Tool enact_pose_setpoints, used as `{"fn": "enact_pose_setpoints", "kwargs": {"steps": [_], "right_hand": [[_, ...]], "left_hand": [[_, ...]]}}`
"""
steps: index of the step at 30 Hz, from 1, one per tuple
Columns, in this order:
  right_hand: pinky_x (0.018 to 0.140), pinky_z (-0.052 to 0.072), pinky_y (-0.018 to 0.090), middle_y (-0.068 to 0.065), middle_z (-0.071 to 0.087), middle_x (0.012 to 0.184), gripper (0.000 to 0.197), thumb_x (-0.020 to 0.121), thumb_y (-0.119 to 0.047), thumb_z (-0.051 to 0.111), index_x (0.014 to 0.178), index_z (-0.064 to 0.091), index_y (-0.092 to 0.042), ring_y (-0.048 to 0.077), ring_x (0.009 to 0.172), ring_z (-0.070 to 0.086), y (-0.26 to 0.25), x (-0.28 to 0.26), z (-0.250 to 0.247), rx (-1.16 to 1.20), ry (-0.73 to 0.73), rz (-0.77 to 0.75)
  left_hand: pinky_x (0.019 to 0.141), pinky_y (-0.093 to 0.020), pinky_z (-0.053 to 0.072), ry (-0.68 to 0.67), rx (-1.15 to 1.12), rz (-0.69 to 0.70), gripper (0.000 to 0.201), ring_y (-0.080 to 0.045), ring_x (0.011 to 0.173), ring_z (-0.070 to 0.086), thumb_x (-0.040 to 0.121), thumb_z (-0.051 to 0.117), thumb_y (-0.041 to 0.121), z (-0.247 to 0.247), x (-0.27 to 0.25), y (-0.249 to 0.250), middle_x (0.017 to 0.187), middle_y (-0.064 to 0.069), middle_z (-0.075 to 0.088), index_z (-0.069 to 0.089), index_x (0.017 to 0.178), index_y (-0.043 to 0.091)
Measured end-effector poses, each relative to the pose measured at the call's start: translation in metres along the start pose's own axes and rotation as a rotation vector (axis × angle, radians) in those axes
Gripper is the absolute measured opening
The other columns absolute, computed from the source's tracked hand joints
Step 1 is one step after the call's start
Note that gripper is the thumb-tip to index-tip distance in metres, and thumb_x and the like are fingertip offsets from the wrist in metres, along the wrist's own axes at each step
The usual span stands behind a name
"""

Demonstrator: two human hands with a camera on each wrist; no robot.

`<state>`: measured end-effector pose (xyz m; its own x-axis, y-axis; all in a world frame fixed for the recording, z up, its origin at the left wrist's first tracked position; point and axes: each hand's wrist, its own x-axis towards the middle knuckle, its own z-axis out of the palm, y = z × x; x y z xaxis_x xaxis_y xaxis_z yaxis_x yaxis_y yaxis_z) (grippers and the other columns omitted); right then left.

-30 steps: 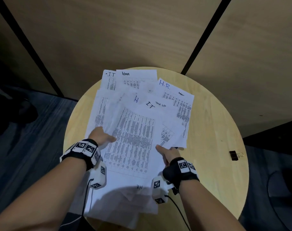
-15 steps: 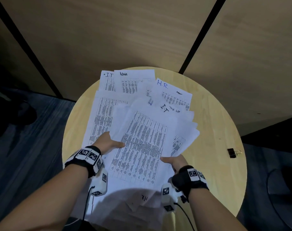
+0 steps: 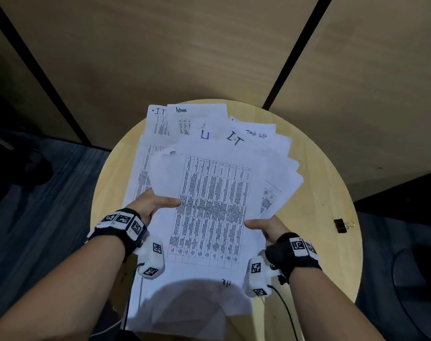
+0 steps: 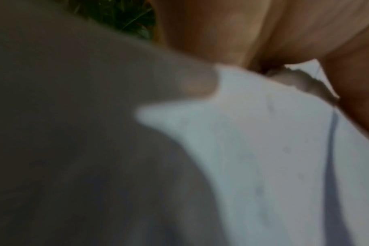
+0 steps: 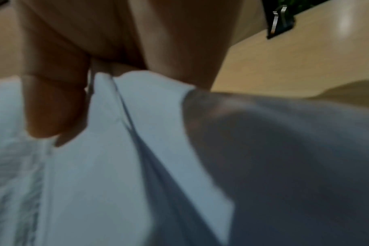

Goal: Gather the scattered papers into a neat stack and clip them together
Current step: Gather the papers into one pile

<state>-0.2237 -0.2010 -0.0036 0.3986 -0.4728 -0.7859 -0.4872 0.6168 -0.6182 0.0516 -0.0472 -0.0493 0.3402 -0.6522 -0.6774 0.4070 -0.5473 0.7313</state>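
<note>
A loose fan of white printed papers (image 3: 209, 207) covers the middle of a round wooden table (image 3: 320, 217). My left hand (image 3: 157, 204) grips the fan's left edge, thumb on top and fingers hidden beneath. My right hand (image 3: 263, 225) grips its lower right edge the same way. In the right wrist view my thumb (image 5: 53, 108) presses on the sheets (image 5: 107, 166). The left wrist view is blurred, with paper (image 4: 263, 158) pinched against skin. Sheets marked "I.T" (image 3: 157, 119) and "Admin" (image 3: 197, 114) lie flat at the far side. A black binder clip (image 3: 341, 225) lies to the right.
Wooden wall panels (image 3: 185, 45) with dark gaps stand right behind the table. Dark carpet (image 3: 37, 217) lies to the left, and a dark chair (image 3: 416, 279) to the right. Bare tabletop shows between the papers and the clip.
Both hands have gathered the held sheets and lifted them, swinging the fan toward upright. The "H.R." sheet at the right is now covered by the fan.
</note>
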Motion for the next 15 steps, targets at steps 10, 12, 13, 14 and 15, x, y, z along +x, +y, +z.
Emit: {"fn": "enact_pose_setpoints", "kwargs": {"steps": [10, 12, 13, 14, 15], "right_hand": [[0.063, 0.044, 0.031, 0.006, 0.048, 0.07, 0.042, 0.072, -0.022, 0.08, 0.093, 0.044, -0.018, 0.018, 0.056, 0.05, -0.002, 0.022, 0.026, -0.422, 0.271, 0.05], [0.066, 0.045, 0.025, 0.008, 0.052, 0.083, 0.042, 0.075, -0.015, 0.078, 0.104, 0.046, -0.014, 0.017, 0.066, 0.061, 0.003, 0.024, 0.021, -0.346, 0.296, 0.023], [0.07, 0.046, 0.023, 0.009, 0.057, 0.092, 0.039, 0.076, -0.013, 0.077, 0.106, 0.052, -0.008, 0.015, 0.075, 0.065, 0.005, 0.019, 0.018, -0.309, 0.28, 0.0], [0.079, 0.044, 0.024, 0.01, 0.06, 0.11, 0.044, 0.078, -0.011, 0.075, 0.116, 0.054, -0.004, 0.016, 0.097, 0.065, 0.005, 0.01, 0.014, -0.245, 0.255, -0.015], [0.092, 0.038, 0.028, 0.01, 0.055, 0.127, 0.055, 0.08, -0.008, 0.072, 0.129, 0.049, -0.003, 0.02, 0.12, 0.053, 0.007, 0.002, 0.008, -0.165, 0.235, -0.034]], "left_hand": [[0.104, -0.044, 0.037, 0.218, 0.419, -0.006, 0.089, -0.038, 0.133, 0.038, 0.074, 0.075, 0.035, 0.049, -0.033, 0.027, 0.144, -0.024, 0.038, 0.029, 0.139, -0.006], [0.106, -0.037, 0.035, 0.165, 0.312, 0.073, 0.084, -0.03, 0.13, 0.042, 0.069, 0.08, 0.024, 0.049, -0.033, 0.024, 0.14, -0.014, 0.046, 0.036, 0.137, 0.003], [0.102, -0.033, 0.036, 0.125, 0.232, 0.095, 0.082, -0.027, 0.124, 0.048, 0.064, 0.083, 0.021, 0.048, -0.035, 0.023, 0.132, -0.011, 0.053, 0.041, 0.133, 0.007], [0.101, -0.032, 0.036, 0.086, 0.166, 0.099, 0.086, -0.025, 0.119, 0.053, 0.057, 0.087, 0.025, 0.046, -0.04, 0.021, 0.124, -0.009, 0.06, 0.045, 0.13, 0.01], [0.103, -0.033, 0.036, 0.061, 0.127, 0.097, 0.09, -0.028, 0.117, 0.056, 0.049, 0.09, 0.03, 0.043, -0.045, 0.022, 0.116, -0.012, 0.065, 0.048, 0.127, 0.012]]}}
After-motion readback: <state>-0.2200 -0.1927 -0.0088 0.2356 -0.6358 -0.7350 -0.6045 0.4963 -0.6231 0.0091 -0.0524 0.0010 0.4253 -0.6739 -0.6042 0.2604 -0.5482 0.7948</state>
